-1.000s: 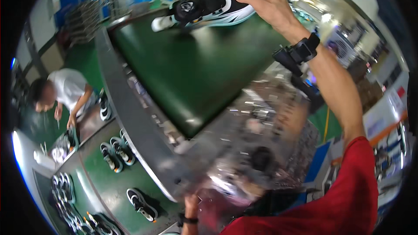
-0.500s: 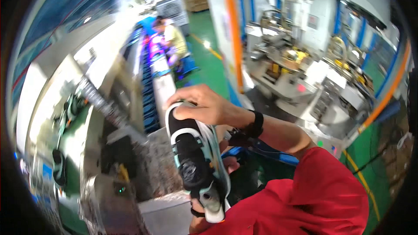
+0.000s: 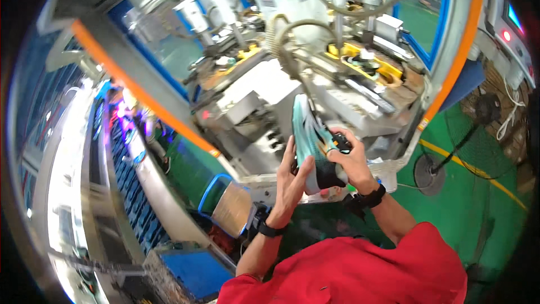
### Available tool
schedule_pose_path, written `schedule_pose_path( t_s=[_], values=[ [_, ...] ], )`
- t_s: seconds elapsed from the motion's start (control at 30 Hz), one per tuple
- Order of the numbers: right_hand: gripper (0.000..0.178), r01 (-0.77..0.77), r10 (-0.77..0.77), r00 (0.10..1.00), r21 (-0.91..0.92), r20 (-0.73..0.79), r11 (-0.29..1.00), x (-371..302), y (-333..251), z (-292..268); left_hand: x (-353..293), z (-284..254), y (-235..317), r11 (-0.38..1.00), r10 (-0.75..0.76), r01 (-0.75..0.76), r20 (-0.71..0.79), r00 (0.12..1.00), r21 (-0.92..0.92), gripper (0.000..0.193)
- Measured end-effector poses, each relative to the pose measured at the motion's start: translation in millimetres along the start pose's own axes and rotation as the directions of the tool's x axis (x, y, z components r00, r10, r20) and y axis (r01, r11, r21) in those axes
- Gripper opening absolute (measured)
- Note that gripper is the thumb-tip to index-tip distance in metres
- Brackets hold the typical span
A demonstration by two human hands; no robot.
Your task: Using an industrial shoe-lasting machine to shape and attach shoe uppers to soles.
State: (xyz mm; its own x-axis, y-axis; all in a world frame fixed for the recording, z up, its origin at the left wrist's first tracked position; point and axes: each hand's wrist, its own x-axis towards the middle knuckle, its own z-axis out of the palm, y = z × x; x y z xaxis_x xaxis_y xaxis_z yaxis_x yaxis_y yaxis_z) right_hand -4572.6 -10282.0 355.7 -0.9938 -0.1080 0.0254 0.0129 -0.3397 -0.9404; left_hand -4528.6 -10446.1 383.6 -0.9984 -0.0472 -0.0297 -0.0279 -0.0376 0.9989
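While both hands clasp it from opposite sides, a single shoe (image 3: 310, 141) is held up before the front edge of the machine (image 3: 264, 84), a large pale unit with orange-edged uprights. The shoe is teal, white and black, its whitish end pointing into the machine and its black end turned away from it, toward the wearer's body. On the side toward the machine's left upright, the left hand (image 3: 291, 183) pinches the shoe, thumb laid along the surface and the other fingers partly hidden. Opposite, the right hand (image 3: 351, 160) grips it with the thumb pressing in and the fingers bent around; where those fingertips end is hard to make out. Dark straps (image 3: 371, 196) circle the wrists, and the red shirt (image 3: 349, 270) fills the space in front of the machine.

Within the machine, a yellow fixture (image 3: 392, 74) sits in the right half, and a ribbed hose (image 3: 274, 39) hangs near the middle. To the machine's left is a seat (image 3: 233, 209) with a blue frame; farther left runs a conveyor (image 3: 138, 191) with a dark blue belt. To the machine's right, a fan (image 3: 487, 108) stands on the green floor (image 3: 450, 219), below a control box (image 3: 520, 50) with a glowing red light.
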Motion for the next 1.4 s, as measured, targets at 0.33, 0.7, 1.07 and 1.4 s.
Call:
schedule_pose_path(
  t_s=[0.33, 0.7, 1.07, 1.4],
  values=[
    [0.054, 0.085, -0.263, 0.807, -0.336, -0.529, 0.938, 77, -39, -211, 297, 190, -101, 0.93, 0.021, -0.047, 0.074, 0.997, 0.363, 0.071],
    [0.051, -0.123, -0.405, 0.732, -0.69, -0.549, 0.714, 142, -118, -239, 440, 159, -139, 0.732, -0.101, 0.335, -0.392, 0.915, 0.593, 0.072],
    [0.056, -0.157, 0.192, 0.973, -0.977, -0.127, 0.147, 424, -71, -51, 182, -27, 35, 0.762, -0.449, 0.444, 0.109, 0.887, -0.471, 0.047],
    [0.044, -0.164, -0.126, 0.979, -0.986, -0.163, -0.004, 423, 121, 2, -104, -132, 36, 0.895, -0.385, 0.094, -0.647, 0.658, -0.437, 0.049]
  ],
)
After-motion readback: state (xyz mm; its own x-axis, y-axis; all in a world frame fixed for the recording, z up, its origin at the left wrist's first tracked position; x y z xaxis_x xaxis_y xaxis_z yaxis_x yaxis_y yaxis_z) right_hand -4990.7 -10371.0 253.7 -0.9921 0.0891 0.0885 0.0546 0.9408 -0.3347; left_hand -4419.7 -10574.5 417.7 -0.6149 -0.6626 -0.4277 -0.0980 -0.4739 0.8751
